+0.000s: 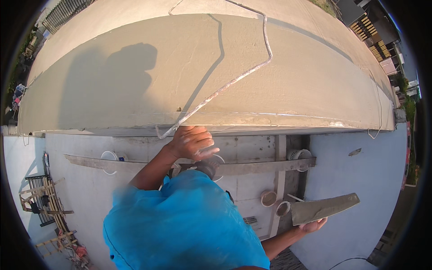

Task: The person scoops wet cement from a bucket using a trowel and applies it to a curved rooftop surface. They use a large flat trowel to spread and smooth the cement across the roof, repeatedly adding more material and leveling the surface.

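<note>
My left hand [194, 144] is raised to the lower edge of the plastered wall [288, 81], just below a bent, mortar-spattered metal rod [231, 82]. Its fingers are curled, with pale smears on them, and the thumb sticks out to the right; what they grip, if anything, is hidden. Low on the right, my right hand [313, 225] holds a plastering float [325, 209] from its near side. The float is long and tapered, with a grey, mortar-coated face. Its handle is hidden behind the face.
A narrow plank [252, 168] crosses below the wall edge. White buckets [299, 158] stand beneath it, one toward each end. Two smaller mortar buckets [268, 198] stand below, left of the float. Bamboo and timber frames [49, 200] lie far left. A thin wire [379, 108] hangs at the right.
</note>
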Demonstrator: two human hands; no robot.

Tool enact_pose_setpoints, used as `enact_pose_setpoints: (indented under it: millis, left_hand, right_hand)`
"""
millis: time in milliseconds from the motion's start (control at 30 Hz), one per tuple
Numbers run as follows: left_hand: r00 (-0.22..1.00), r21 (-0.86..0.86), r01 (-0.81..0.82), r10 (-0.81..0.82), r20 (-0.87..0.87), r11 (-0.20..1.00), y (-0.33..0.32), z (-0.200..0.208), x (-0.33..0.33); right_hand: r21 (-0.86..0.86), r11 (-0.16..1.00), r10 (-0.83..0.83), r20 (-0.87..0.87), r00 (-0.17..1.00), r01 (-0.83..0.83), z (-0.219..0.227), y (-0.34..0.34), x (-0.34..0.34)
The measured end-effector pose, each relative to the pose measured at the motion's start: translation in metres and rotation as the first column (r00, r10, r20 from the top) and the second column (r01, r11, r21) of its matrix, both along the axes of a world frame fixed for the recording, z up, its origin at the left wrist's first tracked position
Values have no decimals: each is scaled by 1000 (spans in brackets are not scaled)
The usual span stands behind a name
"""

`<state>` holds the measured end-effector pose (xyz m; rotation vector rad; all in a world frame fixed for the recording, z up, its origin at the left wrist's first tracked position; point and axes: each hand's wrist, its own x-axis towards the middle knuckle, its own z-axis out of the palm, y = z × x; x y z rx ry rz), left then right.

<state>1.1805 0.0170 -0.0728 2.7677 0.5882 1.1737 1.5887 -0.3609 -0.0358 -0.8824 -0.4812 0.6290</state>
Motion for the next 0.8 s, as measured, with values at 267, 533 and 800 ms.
enact_pose_setpoints:
  millis: [267,533,800]
  left_hand:
    - [997,-213,2,13,70,977,-11,18,-3]
    - [574,-213,-365,399,715,906,-37,62,-27]
    - [596,84,-750,615,516,657,-35,96,-16]
  right_hand:
    - [115,978,182,-36,983,-177,-4,49,46]
    - [-124,988,-92,-22,996,89,105,162,9]
    - [-258,897,437,406,803,-358,188,189,79]
